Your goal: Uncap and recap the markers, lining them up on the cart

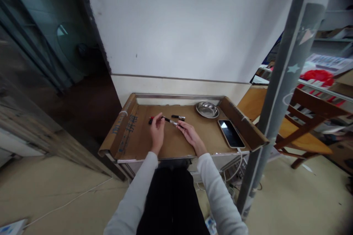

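Note:
Over the middle of the cardboard-lined tabletop, a slim black-and-silver pen-like stick [170,120] spans the gap between my hands. My left hand [157,132] pinches its dark left end with thumb and fingertips. At the silver right end, the fingers of my right hand [191,134] are closed on it. Just behind lies a short black-and-silver piece [178,117], with another dark piece partly hidden by it. Beside my left fingers, a small red-and-black item [150,120] shows in part; its kind is unclear.
A round shiny metal dish [207,110] stands at the back right. In front of it lies a phone [231,133] with a white cable plugged in. Folded cardboard sides [121,128] edge the table. A grey post [275,91] rises at the right, near a wooden chair [306,128].

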`<state>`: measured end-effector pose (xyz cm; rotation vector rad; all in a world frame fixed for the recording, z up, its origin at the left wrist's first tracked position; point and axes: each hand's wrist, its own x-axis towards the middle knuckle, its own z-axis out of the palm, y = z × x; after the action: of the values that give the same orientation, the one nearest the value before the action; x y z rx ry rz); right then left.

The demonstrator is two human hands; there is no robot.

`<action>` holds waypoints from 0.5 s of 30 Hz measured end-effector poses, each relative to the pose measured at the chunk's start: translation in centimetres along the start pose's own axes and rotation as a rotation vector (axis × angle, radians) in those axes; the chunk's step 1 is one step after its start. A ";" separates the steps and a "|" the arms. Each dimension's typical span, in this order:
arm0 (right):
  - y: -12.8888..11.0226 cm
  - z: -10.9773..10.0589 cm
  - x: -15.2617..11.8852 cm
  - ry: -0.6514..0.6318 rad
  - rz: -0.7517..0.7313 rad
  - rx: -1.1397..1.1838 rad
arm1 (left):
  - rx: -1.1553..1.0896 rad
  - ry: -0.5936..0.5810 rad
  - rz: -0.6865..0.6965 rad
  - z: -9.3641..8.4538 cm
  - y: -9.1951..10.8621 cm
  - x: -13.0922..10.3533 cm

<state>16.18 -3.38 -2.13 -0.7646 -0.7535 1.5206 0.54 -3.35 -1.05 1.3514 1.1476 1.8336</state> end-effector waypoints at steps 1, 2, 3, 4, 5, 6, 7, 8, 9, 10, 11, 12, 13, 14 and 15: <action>0.0 0.0 0.0 -0.007 -0.004 -0.009 | 0.003 0.006 -0.002 -0.1 -0.1 0.0; 0.0 0.0 0.1 -0.005 -0.011 -0.018 | 0.012 0.013 -0.002 -0.2 -0.3 0.0; 0.1 -0.1 0.1 0.009 -0.025 -0.025 | 0.029 0.021 -0.003 -0.3 -0.5 0.0; 0.1 -0.1 0.2 0.035 -0.050 -0.031 | 0.053 0.025 -0.008 -0.3 -0.7 0.1; 0.1 -0.2 0.3 0.071 -0.090 -0.035 | 0.080 0.018 -0.020 -0.3 -1.0 0.1; 0.1 -0.3 0.4 0.118 -0.148 -0.041 | 0.111 -0.005 -0.038 -0.2 -1.2 0.2; 0.1 -0.4 0.6 0.170 -0.219 -0.052 | 0.144 -0.050 -0.058 -0.1 -1.4 0.2; 0.2 -0.6 0.7 0.223 -0.296 -0.071 | 0.177 -0.110 -0.072 0.0 -1.6 0.2; 0.2 -0.7 0.8 0.271 -0.368 -0.101 | 0.209 -0.178 -0.076 0.1 -1.8 0.2; 0.3 -0.9 0.9 0.311 -0.430 -0.143 | 0.239 -0.243 -0.068 0.2 -1.9 0.2; 0.3 -1.0 0.9 0.340 -0.475 -0.197 | 0.272 -0.296 -0.049 0.2 -2.0 0.2; 0.3 -1.1 0.9 0.357 -0.508 -0.260 | 0.307 -0.335 -0.025 0.3 -2.1 0.2; 0.3 -1.1 0.9 0.367 -0.535 -0.329 | 0.343 -0.360 0.001 0.4 -2.2 0.3; 0.3 -1.2 0.9 0.373 -0.560 -0.402 | 0.383 -0.373 0.026 0.4 -2.3 0.3; 0.2 -1.2 0.9 0.375 -0.582 -0.473 | 0.426 -0.377 0.051 0.5 -2.4 0.4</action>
<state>16.93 -2.51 -3.03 -1.0316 -0.9551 0.6539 0.82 -1.81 -2.94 1.8825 1.3450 1.3234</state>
